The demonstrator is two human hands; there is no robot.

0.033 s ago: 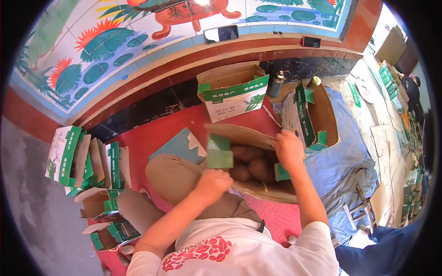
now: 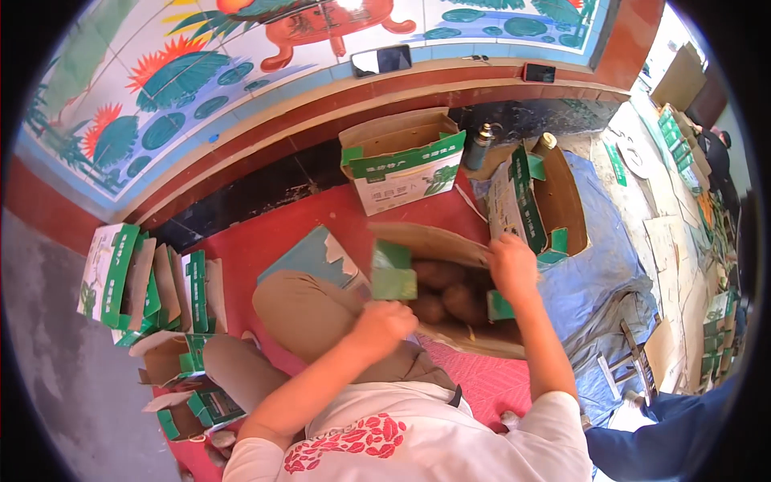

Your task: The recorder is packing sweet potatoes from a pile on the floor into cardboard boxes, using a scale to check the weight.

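Note:
An open cardboard box point(image 2: 438, 238) with green inner flaps is tilted in front of my lap, a little right of my knees. Several brown, rounded root vegetables point(image 2: 462, 304), blurred and in shadow, lie inside it. My left hand point(image 2: 388, 325) is closed on the box's left end, just below a green flap point(image 2: 393, 277). At the far right corner, my right hand point(image 2: 512, 265) grips the rim, its fingers bent over the edge. The fingertips of both hands are partly hidden. A teal flat piece with torn cardboard point(image 2: 309, 255) lies beyond my knee.
Another open box point(image 2: 408, 170) stands by the wall, and one more point(image 2: 526, 205) sits on the blue tarp point(image 2: 606, 281). A flask point(image 2: 480, 147) is between them. Folded cartons point(image 2: 120, 265) and open ones point(image 2: 165, 361) line my left. A person's blue sleeve point(image 2: 675, 438) shows lower right.
The box has shifted slightly right and toward me, with both hands moving along on it. The vegetables inside move with the box.

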